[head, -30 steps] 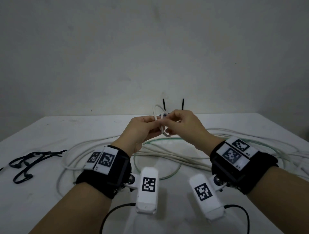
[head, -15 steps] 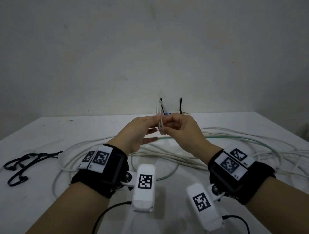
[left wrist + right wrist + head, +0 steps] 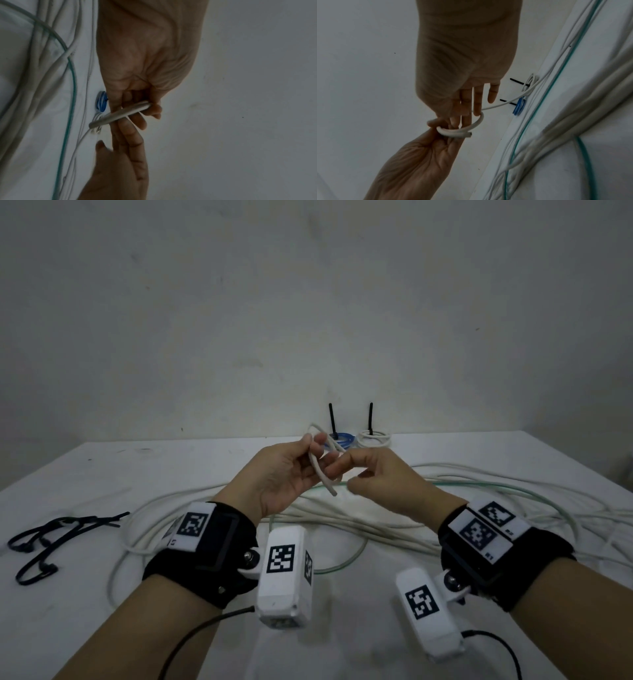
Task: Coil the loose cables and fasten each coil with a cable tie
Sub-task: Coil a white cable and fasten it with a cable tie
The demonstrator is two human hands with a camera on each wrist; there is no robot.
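I hold the cut end of a white cable [image 3: 321, 474] above the table, bent into a small loop [image 3: 462, 129]. My left hand [image 3: 313, 446] pinches the bend between thumb and fingers, palm turned toward me. My right hand [image 3: 342, 474] is just to its right, with curled fingertips [image 3: 477, 112] hooked on the cable where it runs off to the table. The cable's free end [image 3: 92, 125] points down between the two hands. The rest of the white cable lies in loose loops [image 3: 342, 520] on the table, tangled with a green cable [image 3: 513, 491].
Several black cable ties [image 3: 51, 539] lie at the left on the white table [image 3: 102, 611]. At the back by the wall are a tied blue coil [image 3: 340, 438] and a tied white coil [image 3: 373, 438], each with a black tie tail sticking up.
The hands were pressed together on a small loop; now they have parted a little, my left palm has turned toward me, and the cable end hangs free below.
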